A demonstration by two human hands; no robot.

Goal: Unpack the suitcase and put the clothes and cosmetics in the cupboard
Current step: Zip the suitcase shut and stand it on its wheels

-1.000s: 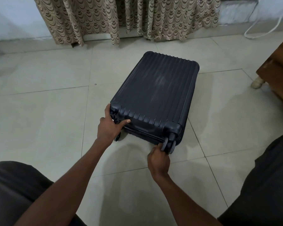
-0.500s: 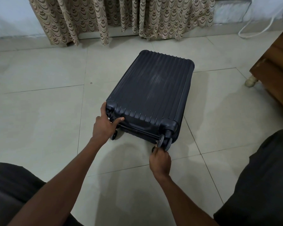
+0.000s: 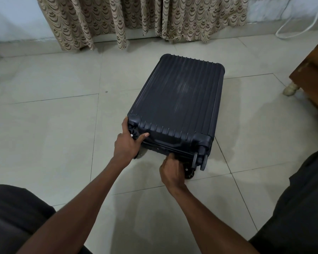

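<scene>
A dark blue ribbed hard-shell suitcase [image 3: 178, 101] lies flat and closed on the tiled floor, its wheeled end toward me. My left hand [image 3: 128, 143] grips the near left corner, thumb on the end face and fingers round the side by a wheel. My right hand [image 3: 171, 170] is at the seam of the wheeled end, just left of the near right wheels [image 3: 198, 161], its curled fingertips pinching something at the seam that I cannot make out. No clothes or cosmetics are visible.
A patterned beige curtain [image 3: 136, 19] hangs to the floor behind the suitcase. A wooden piece of furniture [image 3: 312, 74] with a pale foot stands at the right. A white cable [image 3: 301, 24] lies at the far right. My dark-clothed knees fill both lower corners.
My right hand has shifted left from the near right wheel to the seam of the wheeled end. My left hand has kept its grip on the corner. The suitcase has hardly moved.
</scene>
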